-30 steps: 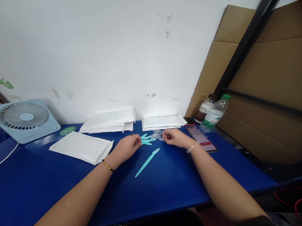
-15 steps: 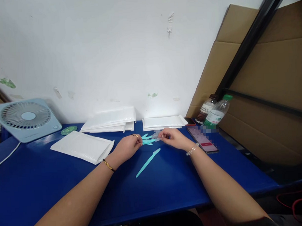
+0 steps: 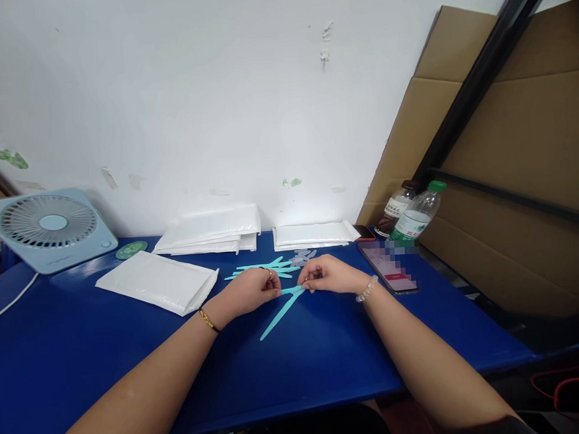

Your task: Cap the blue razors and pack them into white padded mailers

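Over the blue table, my left hand (image 3: 257, 289) is closed in a pinch on the handle of a teal eyebrow razor (image 3: 289, 290). My right hand (image 3: 325, 275) is also closed, at the razor's head end, pinching what looks like a small clear blade cap mostly hidden by the fingertips. Just below lies another teal eyebrow razor (image 3: 278, 318), slanting on the tabletop with its head under the held one. Behind my left hand, several more teal razors (image 3: 277, 265) lie in a loose pile. Beside them is a small heap of translucent greyish caps (image 3: 303, 257).
White padded envelopes lie at left (image 3: 158, 281), at back left (image 3: 213, 228) and at back centre (image 3: 314, 234). A light-blue fan (image 3: 54, 227) and a green disc (image 3: 131, 250) are farther left. A phone (image 3: 387, 267) and two bottles (image 3: 417, 218) stand right, by cardboard (image 3: 522, 168).
My left hand has drawn a teal razor from the pile toward me. My right hand has left the cap heap and come down and left to that razor's head.
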`<state>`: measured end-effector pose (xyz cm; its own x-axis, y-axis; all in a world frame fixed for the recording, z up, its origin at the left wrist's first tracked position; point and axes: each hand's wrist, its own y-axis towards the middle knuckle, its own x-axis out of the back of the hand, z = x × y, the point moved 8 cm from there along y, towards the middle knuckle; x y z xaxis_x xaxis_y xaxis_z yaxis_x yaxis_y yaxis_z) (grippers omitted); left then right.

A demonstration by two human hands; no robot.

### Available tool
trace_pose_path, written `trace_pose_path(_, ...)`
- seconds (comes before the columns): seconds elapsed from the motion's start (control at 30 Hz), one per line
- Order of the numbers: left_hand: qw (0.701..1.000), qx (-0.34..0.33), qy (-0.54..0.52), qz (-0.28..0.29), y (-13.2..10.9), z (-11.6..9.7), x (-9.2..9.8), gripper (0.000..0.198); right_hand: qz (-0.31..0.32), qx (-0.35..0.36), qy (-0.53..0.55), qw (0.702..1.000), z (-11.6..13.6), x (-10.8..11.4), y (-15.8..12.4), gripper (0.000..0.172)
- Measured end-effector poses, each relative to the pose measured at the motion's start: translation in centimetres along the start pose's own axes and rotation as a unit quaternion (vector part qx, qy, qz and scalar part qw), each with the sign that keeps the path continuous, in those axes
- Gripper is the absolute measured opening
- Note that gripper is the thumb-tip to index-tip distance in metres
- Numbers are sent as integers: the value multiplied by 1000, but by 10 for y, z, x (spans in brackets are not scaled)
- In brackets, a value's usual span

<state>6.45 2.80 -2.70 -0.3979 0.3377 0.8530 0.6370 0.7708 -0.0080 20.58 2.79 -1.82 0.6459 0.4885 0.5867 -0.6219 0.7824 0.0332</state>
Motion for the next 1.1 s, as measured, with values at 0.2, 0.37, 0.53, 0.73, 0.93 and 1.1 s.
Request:
trace_pose_path(0.2,981,28,147,-126,-2,12,29,22,-170,-12,-163,972,-21,40,-1,11)
trace_pose_path(0.37,972,71,194,-110,1,29,30,15,-151,14,-255,955,-24,29,9,13)
trace_pose_path(0.53,975,72,175,-114,2,32,30,14,-126,-10,-329,936,-27,21,16,9)
trace_pose_path(0.73,984,68,108,-128,-1,29,35,13,-150,-17,-334,931,-26,29,11,7)
trace_pose_path(0.93,986,81,57,-131,-2,26,38,14,-175,-1,-87,981,-20,32,3,19)
trace_pose_path(1.1,988,82,31,-124,-2,24,37,16,-170,9,-90,981,-5,22,6,19)
